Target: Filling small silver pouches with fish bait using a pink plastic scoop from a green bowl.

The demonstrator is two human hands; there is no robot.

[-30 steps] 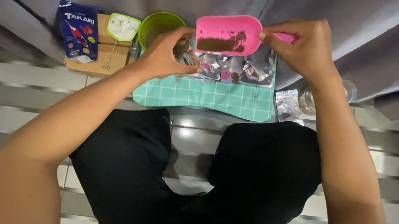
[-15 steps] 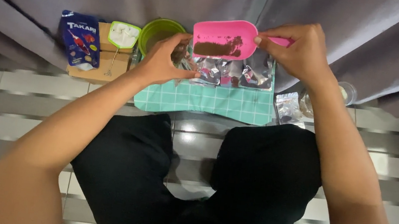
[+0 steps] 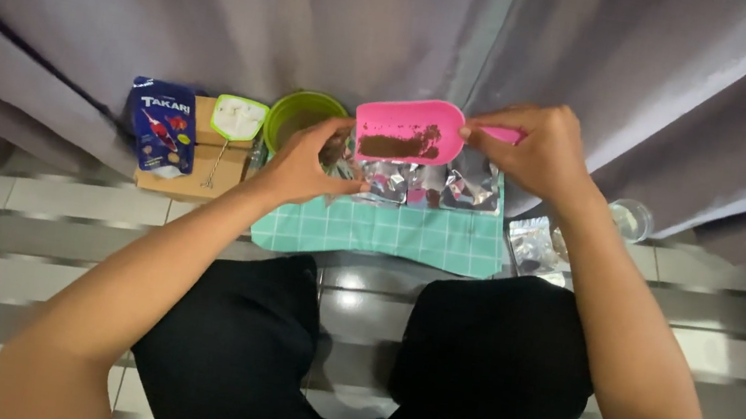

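We see a bright pink plastic scoop (image 3: 407, 130) carrying dark brown granules (image 3: 399, 143), above shiny silver foil pouches (image 3: 424, 186) on a teal cloth with a white grid pattern (image 3: 389, 236). Nearby sit a lime green round bowl (image 3: 301, 116), a dark blue printed packet (image 3: 160, 126) and grey curtains (image 3: 227, 8).

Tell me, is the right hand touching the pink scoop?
Touching. The head view shows the right hand pinching the handle end of the pink scoop, fingers wrapped on it with no gap, holding it above the silver pouches.
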